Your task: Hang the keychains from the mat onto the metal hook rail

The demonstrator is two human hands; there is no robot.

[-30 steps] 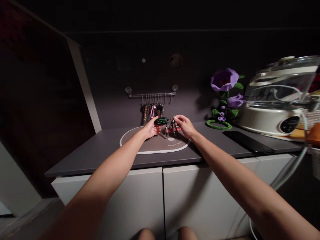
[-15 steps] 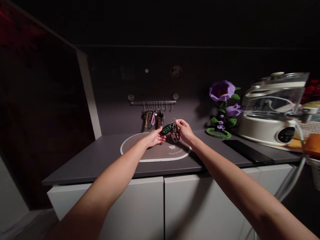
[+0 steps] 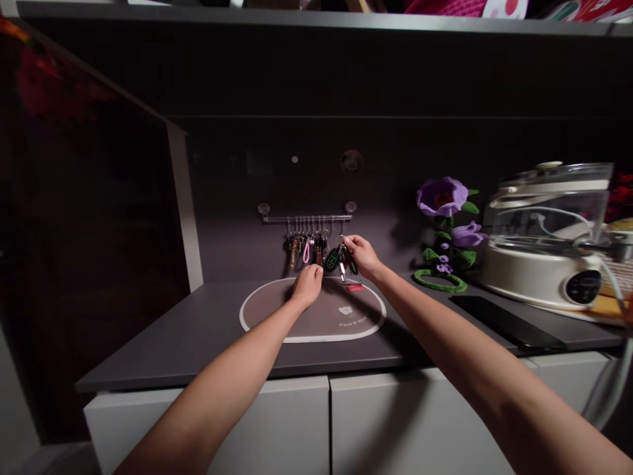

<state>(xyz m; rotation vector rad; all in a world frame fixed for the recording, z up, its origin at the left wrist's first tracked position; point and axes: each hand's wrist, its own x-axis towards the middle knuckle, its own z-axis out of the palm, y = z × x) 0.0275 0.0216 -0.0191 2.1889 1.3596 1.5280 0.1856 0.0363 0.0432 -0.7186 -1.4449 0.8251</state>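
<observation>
My right hand [image 3: 363,256] pinches the metal ring of a key bunch [image 3: 342,264] just below the right end of a clear wall rail [image 3: 307,218]. From that ring hang a dark car key fob [image 3: 333,260] with green-outlined buttons, metal pieces and a black loop. My left hand [image 3: 307,285] is curled closed over the oval mat [image 3: 277,310], lower and to the left; whatever its fingers may hold is hidden. Several key sets [image 3: 299,243] hang from the rail's hooks above it, one with a pink strap [image 3: 306,251]. A small red piece [image 3: 355,287] shows at the mat's back edge.
Purple felt flowers [image 3: 442,196] with a green ring base stand to the right. Beyond them is a white appliance [image 3: 539,274] with a clear top. A black flat slab [image 3: 507,322] lies near the counter's front edge [image 3: 198,379]. A shelf [image 3: 316,20] runs overhead.
My left hand has come off the key fob and moved slightly lower, its fingers now curled. The fob hangs from the ring in my right hand. The view has tilted upward.
</observation>
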